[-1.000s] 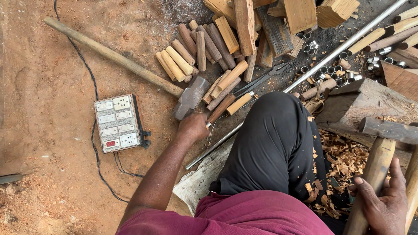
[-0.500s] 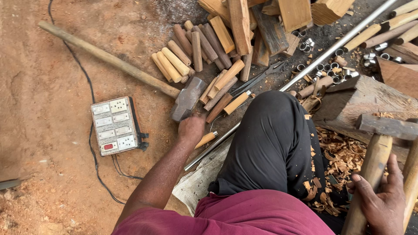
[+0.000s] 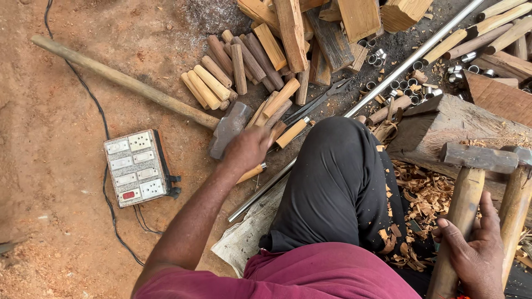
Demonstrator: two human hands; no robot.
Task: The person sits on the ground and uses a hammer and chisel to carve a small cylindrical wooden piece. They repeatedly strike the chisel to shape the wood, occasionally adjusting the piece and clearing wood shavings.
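The left hand [image 3: 249, 148] reaches out over the dirt floor [image 3: 61, 221], its fingers curled down onto short wooden pegs [image 3: 280, 119] lying just beside the sledgehammer head [image 3: 228, 128]; whether it pinches one cannot be told. The right hand [image 3: 471, 252] wraps around the upright wooden handle of a hammer [image 3: 464, 205] standing against the wooden block [image 3: 454, 119], near the lower right edge of the floor.

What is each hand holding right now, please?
Left hand: closing on a short wooden handle.
Right hand: shut on a hammer handle.
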